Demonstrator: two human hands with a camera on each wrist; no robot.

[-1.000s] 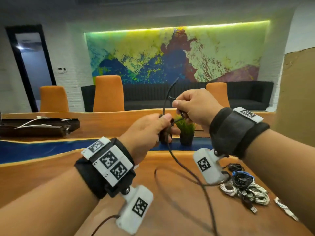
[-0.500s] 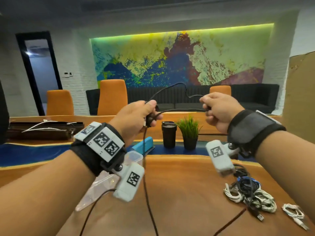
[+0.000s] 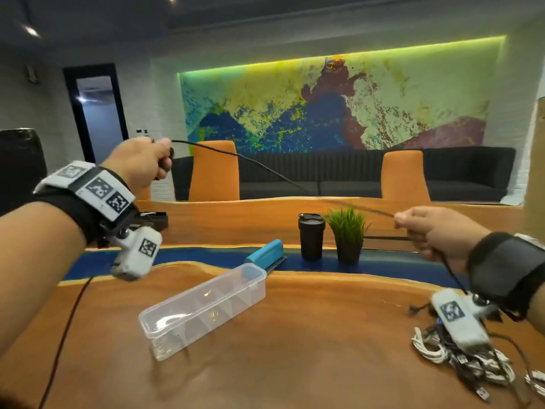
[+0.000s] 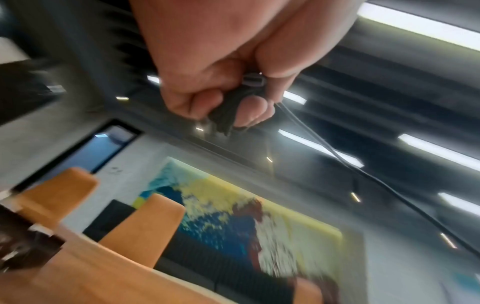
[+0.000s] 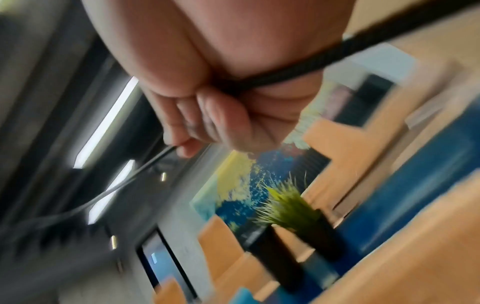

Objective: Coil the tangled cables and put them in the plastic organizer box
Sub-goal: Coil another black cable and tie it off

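Observation:
A thin black cable (image 3: 250, 161) stretches taut through the air between my two hands. My left hand (image 3: 147, 159), raised high at the left, grips the cable's plug end (image 4: 228, 107) in curled fingers. My right hand (image 3: 424, 231), lower at the right, pinches the cable, which runs through the fist (image 5: 272, 82) and down past the wrist. The clear plastic organizer box (image 3: 203, 308) with dividers lies open on the wooden table (image 3: 309, 349), below and between the hands. A tangle of white and black cables (image 3: 460, 355) lies at the table's right, under my right wrist.
A black tumbler (image 3: 311, 239), a small potted plant (image 3: 348, 234) and a blue case (image 3: 265, 253) stand behind the box on the blue strip. Orange chairs (image 3: 213, 172) and a dark sofa line the far side. A dark cord (image 3: 65, 335) trails off the table's left.
My hands have drawn far apart, the left up and left, the right down and right, pulling the black cable straight. The head view has tilted, and the box now shows in full.

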